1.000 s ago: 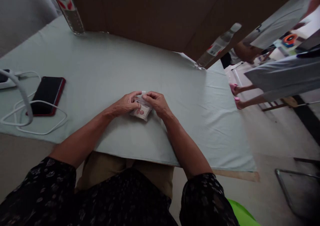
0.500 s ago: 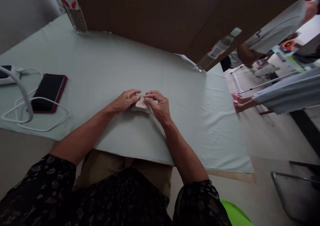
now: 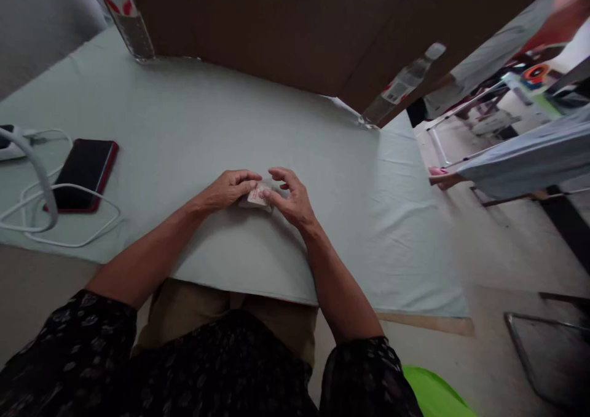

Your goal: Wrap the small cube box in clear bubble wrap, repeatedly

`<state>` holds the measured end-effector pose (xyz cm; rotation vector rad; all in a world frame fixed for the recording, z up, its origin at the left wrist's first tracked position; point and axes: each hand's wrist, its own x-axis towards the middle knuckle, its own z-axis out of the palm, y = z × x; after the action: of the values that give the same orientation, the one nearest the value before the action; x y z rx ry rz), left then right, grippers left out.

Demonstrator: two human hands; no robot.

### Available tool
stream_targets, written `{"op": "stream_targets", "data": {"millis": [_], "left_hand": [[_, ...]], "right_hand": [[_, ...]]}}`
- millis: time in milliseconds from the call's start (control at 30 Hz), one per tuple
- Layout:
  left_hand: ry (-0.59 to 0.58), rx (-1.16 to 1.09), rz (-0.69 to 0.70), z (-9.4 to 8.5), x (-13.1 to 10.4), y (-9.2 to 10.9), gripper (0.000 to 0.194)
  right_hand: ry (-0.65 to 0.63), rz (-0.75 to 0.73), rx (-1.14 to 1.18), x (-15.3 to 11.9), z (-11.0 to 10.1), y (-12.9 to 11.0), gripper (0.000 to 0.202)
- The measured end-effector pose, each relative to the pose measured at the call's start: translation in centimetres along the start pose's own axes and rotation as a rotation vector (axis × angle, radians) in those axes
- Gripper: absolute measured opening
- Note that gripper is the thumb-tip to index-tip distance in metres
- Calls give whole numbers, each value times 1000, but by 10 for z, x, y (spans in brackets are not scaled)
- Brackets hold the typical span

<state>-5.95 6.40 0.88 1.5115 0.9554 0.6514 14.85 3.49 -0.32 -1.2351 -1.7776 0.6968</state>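
Small packet (image 3: 256, 197) is sitting well in from the counter's (image 3: 364, 232) front edge; left hand (image 3: 228, 189), nearly closed, is gripping its left end, likely steadying it; right hand (image 3: 295, 204), half-open, is resting only a thumb there.

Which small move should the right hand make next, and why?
Probably the right hand should lower its index finger toward its thumb: the thumb touches the small packet, but that finger stands apart, while the left hand touches the other side.
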Motion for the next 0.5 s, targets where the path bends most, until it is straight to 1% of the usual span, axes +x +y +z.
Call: {"op": "stream_targets", "data": {"millis": [100, 133, 200, 300, 400, 500], "left_hand": [[-22, -3, 25, 0, 1, -1, 56], [-31, -13, 30, 1, 1, -2, 56], [-38, -21, 38, 1, 2, -3, 53], [-29, 3, 44, 1, 3, -4, 50], [-32, 33, 58, 0, 3, -3, 50], [-24, 82, 55, 0, 2, -1, 53]], "right_hand": [[54, -67, 14, 3, 7, 2, 16], [81, -86, 12, 4, 9, 2, 12], [128, -112, -10, 5, 12, 2, 12], [153, -154, -89, 4, 16, -1, 11], [117, -237, -238, 0, 14, -6, 12], [12, -366, -449, -4, 5, -14, 13]]}}
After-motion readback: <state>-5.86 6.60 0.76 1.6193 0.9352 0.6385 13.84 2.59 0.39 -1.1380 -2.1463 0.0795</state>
